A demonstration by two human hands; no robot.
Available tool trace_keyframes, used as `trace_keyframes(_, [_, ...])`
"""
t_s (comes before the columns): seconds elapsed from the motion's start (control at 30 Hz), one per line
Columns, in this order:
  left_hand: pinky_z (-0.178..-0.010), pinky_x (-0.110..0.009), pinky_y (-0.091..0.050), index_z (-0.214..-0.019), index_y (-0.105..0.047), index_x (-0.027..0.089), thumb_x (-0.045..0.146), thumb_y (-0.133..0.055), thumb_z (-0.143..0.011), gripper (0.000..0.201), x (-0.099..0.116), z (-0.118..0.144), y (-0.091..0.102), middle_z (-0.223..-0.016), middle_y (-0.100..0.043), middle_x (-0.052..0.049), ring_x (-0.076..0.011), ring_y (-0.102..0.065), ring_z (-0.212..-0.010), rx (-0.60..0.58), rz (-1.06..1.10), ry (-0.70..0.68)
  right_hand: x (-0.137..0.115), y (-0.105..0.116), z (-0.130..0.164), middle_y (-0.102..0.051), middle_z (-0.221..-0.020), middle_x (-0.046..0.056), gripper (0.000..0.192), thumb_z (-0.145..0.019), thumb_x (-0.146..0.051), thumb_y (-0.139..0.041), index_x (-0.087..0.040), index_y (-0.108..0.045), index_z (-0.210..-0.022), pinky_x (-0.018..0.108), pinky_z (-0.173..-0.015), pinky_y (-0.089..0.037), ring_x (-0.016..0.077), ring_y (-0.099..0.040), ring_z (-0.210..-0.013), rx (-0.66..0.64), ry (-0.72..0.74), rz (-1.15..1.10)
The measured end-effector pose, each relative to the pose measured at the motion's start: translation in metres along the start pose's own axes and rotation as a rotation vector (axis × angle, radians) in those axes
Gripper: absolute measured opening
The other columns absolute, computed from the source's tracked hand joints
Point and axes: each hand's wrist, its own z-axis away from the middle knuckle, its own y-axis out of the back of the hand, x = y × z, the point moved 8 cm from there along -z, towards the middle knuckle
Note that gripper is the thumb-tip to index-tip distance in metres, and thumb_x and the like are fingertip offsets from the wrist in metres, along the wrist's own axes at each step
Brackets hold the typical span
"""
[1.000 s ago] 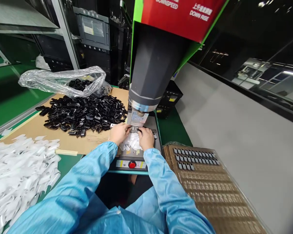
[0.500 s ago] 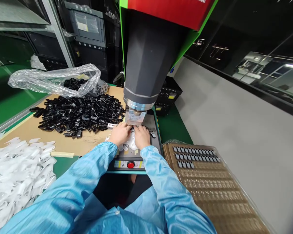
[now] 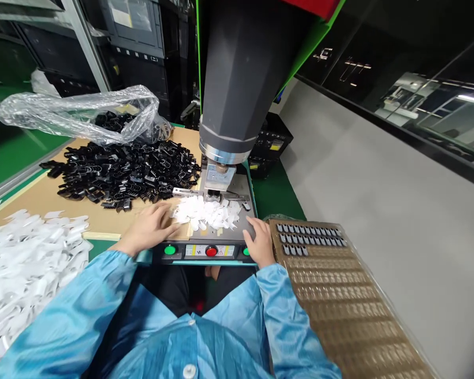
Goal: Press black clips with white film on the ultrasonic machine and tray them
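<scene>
My left hand (image 3: 149,227) lies flat on the cardboard sheet (image 3: 43,202), fingers spread, just left of a small heap of white plastic pieces (image 3: 206,213) on the machine base plate (image 3: 243,189). My right hand (image 3: 259,239) rests on the right end of the control strip, covering a button there; a green button (image 3: 169,250) and a red button (image 3: 210,251) show beside it. The press head (image 3: 221,181) stands over a small fixture behind the white pieces. Neither hand holds anything.
A pile of black plastic clips (image 3: 122,173) lies on the cardboard, with a clear plastic bag (image 3: 79,113) behind it. White strips (image 3: 27,258) are heaped at left. A brown blister tray (image 3: 339,295) with several dark parts sits at right. A grey wall runs along the right.
Both hands drew back from the fixture under the press head. The left went to the cardboard, the right to the control strip's right end, uncovering the white pieces.
</scene>
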Motion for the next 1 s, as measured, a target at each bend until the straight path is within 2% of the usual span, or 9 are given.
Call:
trace_keyframes(0.07, [-0.130, -0.053, -0.034, -0.159, -0.051, 0.019, 0.075, -0.066, -0.085, 0.094, -0.018, 0.032, -0.013, -0.163, -0.051, -0.018, -0.0394, -0.045, -0.153, -0.044, -0.049, 0.007, 0.017, 0.001, 0.035, -0.061, -0.154, 0.010, 0.064, -0.100, -0.031, -0.059, -0.031, -0.051, -0.164, 0.050, -0.121, -0.047, 0.0304, -0.051, -0.144, -0.046, -0.012, 0.005])
trace_keyframes(0.17, [-0.135, -0.062, -0.021, -0.167, -0.037, 0.020, 0.070, -0.068, -0.084, 0.102, -0.025, 0.058, -0.028, -0.172, -0.040, -0.020, -0.0421, -0.032, -0.162, -0.047, -0.113, 0.004, 0.029, -0.009, 0.065, -0.052, -0.167, 0.006, 0.069, -0.099, -0.026, -0.057, -0.031, -0.045, -0.167, 0.054, -0.127, -0.041, 0.0306, -0.042, -0.155, -0.133, -0.033, 0.031])
trace_keyframes(0.3, [-0.135, -0.063, -0.018, -0.169, -0.034, 0.020, 0.069, -0.064, -0.088, 0.099, -0.019, 0.062, -0.036, -0.172, -0.039, -0.021, -0.0411, -0.029, -0.163, -0.025, -0.137, -0.011, 0.030, -0.017, 0.069, -0.048, -0.170, 0.005, 0.065, -0.100, -0.023, -0.053, -0.030, -0.049, -0.164, 0.058, -0.131, -0.036, 0.0324, -0.037, -0.160, -0.153, -0.073, 0.046])
trace_keyframes(0.47, [-0.135, -0.062, -0.017, -0.167, -0.036, 0.017, 0.071, -0.063, -0.089, 0.099, -0.018, 0.057, -0.033, -0.171, -0.040, -0.022, -0.0416, -0.028, -0.163, -0.018, -0.133, -0.013, 0.022, -0.014, 0.065, -0.049, -0.169, 0.007, 0.066, -0.098, -0.021, -0.054, -0.027, -0.050, -0.163, 0.059, -0.132, -0.034, 0.0327, -0.034, -0.162, -0.136, -0.086, 0.049])
trace_keyframes(0.57, [-0.135, -0.057, -0.022, -0.167, -0.036, 0.014, 0.080, -0.061, -0.088, 0.106, -0.010, 0.042, -0.030, -0.171, -0.038, -0.024, -0.0401, -0.030, -0.163, -0.002, -0.061, -0.014, 0.005, -0.016, 0.052, -0.047, -0.170, 0.011, 0.064, -0.103, -0.030, -0.053, -0.023, -0.045, -0.166, 0.058, -0.133, -0.033, 0.0317, -0.032, -0.164, -0.104, -0.041, 0.036])
trace_keyframes(0.67, [-0.135, -0.054, -0.024, -0.168, -0.033, 0.011, 0.087, -0.063, -0.083, 0.118, 0.006, 0.014, -0.032, -0.175, -0.029, -0.026, -0.0411, -0.025, -0.165, 0.005, 0.008, -0.014, -0.016, -0.030, 0.025, -0.035, -0.176, 0.015, 0.073, -0.104, -0.040, -0.055, -0.018, -0.035, -0.171, 0.057, -0.136, -0.027, 0.0328, -0.025, -0.166, -0.123, 0.000, 0.054])
trace_keyframes(0.83, [-0.134, -0.069, -0.008, -0.173, -0.024, 0.013, 0.093, -0.065, -0.076, 0.132, 0.035, -0.025, -0.047, -0.181, -0.014, -0.024, -0.0463, -0.008, -0.168, 0.003, 0.028, 0.028, -0.039, -0.066, -0.024, -0.019, -0.182, 0.018, 0.091, -0.102, -0.052, -0.060, -0.014, -0.022, -0.175, 0.060, -0.137, -0.013, 0.0368, -0.011, -0.170, -0.273, 0.029, 0.141])
trace_keyframes(1.0, [-0.132, -0.073, -0.008, -0.174, -0.022, 0.012, 0.091, -0.066, -0.077, 0.132, 0.061, -0.038, -0.061, -0.181, -0.013, -0.024, -0.0466, -0.008, -0.168, -0.002, 0.045, 0.052, -0.045, -0.086, -0.048, -0.015, -0.183, 0.016, 0.093, -0.104, -0.053, -0.057, -0.015, -0.014, -0.177, 0.061, -0.137, -0.005, 0.0358, -0.007, -0.171, -0.341, 0.065, 0.161])
